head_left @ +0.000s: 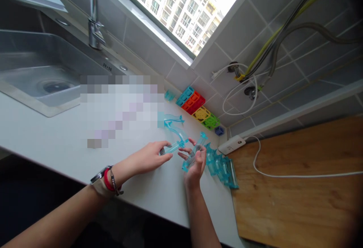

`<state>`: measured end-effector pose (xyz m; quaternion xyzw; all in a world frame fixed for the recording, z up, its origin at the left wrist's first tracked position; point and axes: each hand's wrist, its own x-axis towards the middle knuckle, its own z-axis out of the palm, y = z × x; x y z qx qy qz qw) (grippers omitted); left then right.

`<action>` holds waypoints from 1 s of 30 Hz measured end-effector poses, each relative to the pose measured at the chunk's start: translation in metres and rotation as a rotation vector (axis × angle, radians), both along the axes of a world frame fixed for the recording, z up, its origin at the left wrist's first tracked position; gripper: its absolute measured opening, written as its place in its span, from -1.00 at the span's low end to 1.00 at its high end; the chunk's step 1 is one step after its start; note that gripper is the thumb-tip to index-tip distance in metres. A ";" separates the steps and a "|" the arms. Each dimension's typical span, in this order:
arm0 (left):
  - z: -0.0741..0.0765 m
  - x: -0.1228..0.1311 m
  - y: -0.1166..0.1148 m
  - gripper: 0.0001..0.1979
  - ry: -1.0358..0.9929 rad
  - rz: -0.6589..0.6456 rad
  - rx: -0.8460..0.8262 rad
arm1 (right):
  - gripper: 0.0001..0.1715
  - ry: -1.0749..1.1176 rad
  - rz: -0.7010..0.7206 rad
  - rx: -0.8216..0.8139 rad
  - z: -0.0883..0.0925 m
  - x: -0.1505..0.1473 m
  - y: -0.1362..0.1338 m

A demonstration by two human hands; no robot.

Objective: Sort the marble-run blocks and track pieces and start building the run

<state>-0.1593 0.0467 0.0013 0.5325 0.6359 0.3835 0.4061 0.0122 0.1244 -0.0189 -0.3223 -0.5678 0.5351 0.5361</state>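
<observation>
My left hand (151, 157) comes in from the lower left and pinches the near end of a clear blue track piece (173, 147) between thumb and fingers. A curved clear blue track piece (176, 130) runs from its far end toward the back; whether the two are joined I cannot tell. In my right hand (197, 162), with fingers curled round it, is a separate clear blue track piece (202, 138), tilted upward. Several more curved blue track pieces (217, 161) lie in a row just right of that hand.
Against the tiled wall stand red blocks (194, 102), yellow blocks (201, 114) and green blocks (211, 121). A white power bank (231, 145) with a cable lies beside a wooden board (295, 187). The sink (61, 108) and tap (95, 32) are at left. A patch of worktop is blurred out.
</observation>
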 end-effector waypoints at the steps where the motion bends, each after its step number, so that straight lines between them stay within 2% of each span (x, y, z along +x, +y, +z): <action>1: -0.001 0.001 0.000 -0.39 0.006 0.004 -0.002 | -0.61 -0.003 -0.008 -0.021 0.000 0.001 0.002; 7: -0.003 -0.002 -0.003 -0.43 0.106 0.008 0.004 | -0.59 -0.028 0.016 -0.196 -0.007 -0.002 0.008; 12: -0.004 -0.004 -0.006 -0.47 0.103 0.006 -0.022 | -0.59 -0.091 0.000 -0.192 -0.011 -0.004 0.009; 14: -0.003 -0.003 -0.007 -0.45 -0.002 0.007 -0.044 | -0.60 -0.088 -0.039 -0.163 -0.012 -0.003 0.011; 17: 0.000 -0.001 -0.005 -0.39 -0.294 0.033 -0.007 | -0.60 -0.058 -0.091 -0.127 -0.013 0.000 0.014; 19: 0.002 0.001 -0.002 -0.38 -0.503 0.080 0.065 | -0.58 -0.040 -0.053 -0.145 -0.013 0.001 0.013; 22: 0.002 0.007 0.002 -0.38 -0.720 0.133 0.112 | -0.53 -0.046 0.096 -0.157 -0.011 0.000 0.007; 26: 0.000 0.016 0.004 -0.37 -0.847 0.142 0.109 | -0.54 -0.075 0.225 -0.107 -0.008 -0.005 -0.002; 30: -0.002 0.022 0.004 -0.39 -0.871 0.127 0.138 | -0.51 -0.046 0.229 -0.158 -0.008 -0.007 -0.005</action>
